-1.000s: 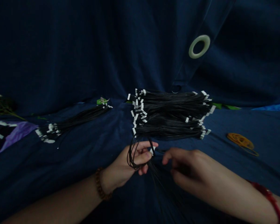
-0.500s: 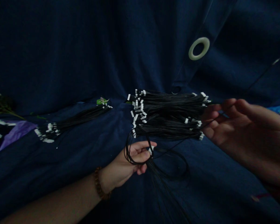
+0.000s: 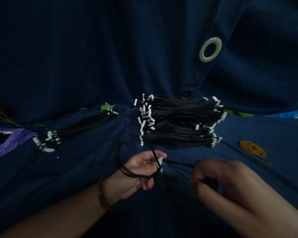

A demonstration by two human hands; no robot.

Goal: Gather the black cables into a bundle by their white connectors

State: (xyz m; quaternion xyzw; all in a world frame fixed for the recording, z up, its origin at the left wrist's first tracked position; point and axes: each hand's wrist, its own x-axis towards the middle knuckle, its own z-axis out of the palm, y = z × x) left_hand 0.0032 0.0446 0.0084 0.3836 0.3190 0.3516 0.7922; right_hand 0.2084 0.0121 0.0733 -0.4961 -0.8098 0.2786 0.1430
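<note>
Black wire loop [image 3: 117,158] swinging wider, clenched in left hand [image 3: 136,173]; right hand [image 3: 228,188] returning, fingers half-curled, hold unclear. Wire bundles [image 3: 178,122] lying stacked beyond.

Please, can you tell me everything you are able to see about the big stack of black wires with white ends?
The large stack of thin black wires lies on a dark blue cloth. Many glossy, plastic-looking wires run side by side from left to right in layered bunches. Small white tips, perhaps connectors, stick out unevenly at both ends. The wires look neat and mostly straight. No hand touches the stack.
</note>
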